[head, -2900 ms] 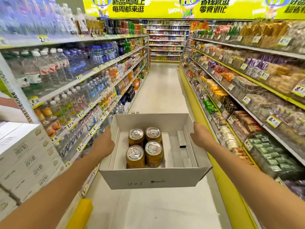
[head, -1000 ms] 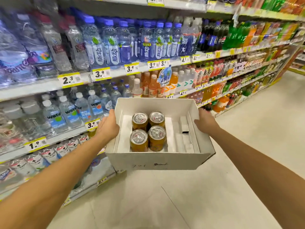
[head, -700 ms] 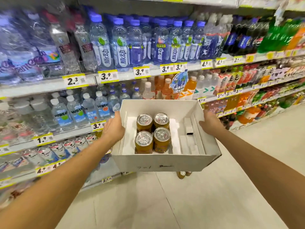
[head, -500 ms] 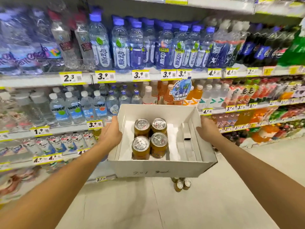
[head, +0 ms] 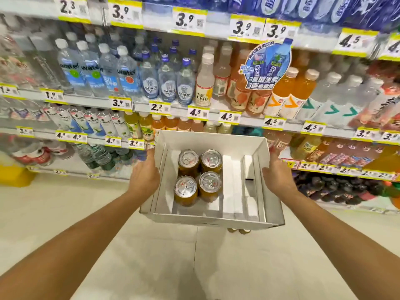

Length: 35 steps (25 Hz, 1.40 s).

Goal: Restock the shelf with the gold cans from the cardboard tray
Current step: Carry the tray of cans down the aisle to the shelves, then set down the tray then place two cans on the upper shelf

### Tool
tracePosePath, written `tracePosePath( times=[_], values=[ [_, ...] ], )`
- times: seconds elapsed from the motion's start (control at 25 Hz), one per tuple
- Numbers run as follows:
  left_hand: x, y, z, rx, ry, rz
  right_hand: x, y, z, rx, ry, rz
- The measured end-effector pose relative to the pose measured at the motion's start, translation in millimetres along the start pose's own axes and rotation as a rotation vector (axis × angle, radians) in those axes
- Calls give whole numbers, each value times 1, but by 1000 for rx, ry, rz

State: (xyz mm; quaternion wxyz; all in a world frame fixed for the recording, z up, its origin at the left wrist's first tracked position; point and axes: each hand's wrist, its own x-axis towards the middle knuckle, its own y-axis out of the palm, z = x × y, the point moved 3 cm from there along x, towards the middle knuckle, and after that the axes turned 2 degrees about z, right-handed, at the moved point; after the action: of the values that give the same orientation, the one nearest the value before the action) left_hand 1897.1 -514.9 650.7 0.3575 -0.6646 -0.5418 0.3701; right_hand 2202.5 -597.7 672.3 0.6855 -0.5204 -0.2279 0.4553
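At the drinks aisle, head view.

**A:** Where is the load?

**B:** Cardboard tray is held up off the floor, just in front of the shelf. Left hand grips its left wall and right hand grips its right wall. Fingertips run under or behind the card, out of sight.

**A:** Cans?

**B:** Four gold cans, upright, two by two, touching. They sit left of centre in the tray. The right part holds only white card inserts.

**A:** Any on the shelf?

**B:** None that I can make out. The rows facing us show bottles above price tags, and I see no matching gold cans among them. Two small gold tops peek out on the floor below the tray's near edge, but too little shows to name them.

**A:** Progress, then?

**B:** Early, by my reading. The tray is at the shelf and unloading has not begun. Both hands are taken up, so one must come free or the tray must be set down. Then all four cans have to go across. I can't identify the slot from here.
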Motion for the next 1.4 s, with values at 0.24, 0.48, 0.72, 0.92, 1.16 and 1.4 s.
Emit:
tracePosePath(
  times=[0.24, 0.48, 0.72, 0.92, 1.16, 1.4],
  values=[
    [17, 127, 74, 14, -18, 1, 36, 144, -48, 21, -14, 30],
    [36, 290, 176, -24, -78, -24, 75, 340, -109, 52, -40, 48],
    [61, 436, 259, 30, -86, 25, 102, 498, -166, 76, -62, 92],
    [79, 532, 295, 3, -108, 85, 121, 585, -211, 69, -1, 102],
    [96, 601, 313, -3, -99, 112, 137, 643, -241, 25, 63, 114],
    [104, 617, 327, 18, -118, 106, 147, 662, -241, 3, 60, 116]
  ],
)
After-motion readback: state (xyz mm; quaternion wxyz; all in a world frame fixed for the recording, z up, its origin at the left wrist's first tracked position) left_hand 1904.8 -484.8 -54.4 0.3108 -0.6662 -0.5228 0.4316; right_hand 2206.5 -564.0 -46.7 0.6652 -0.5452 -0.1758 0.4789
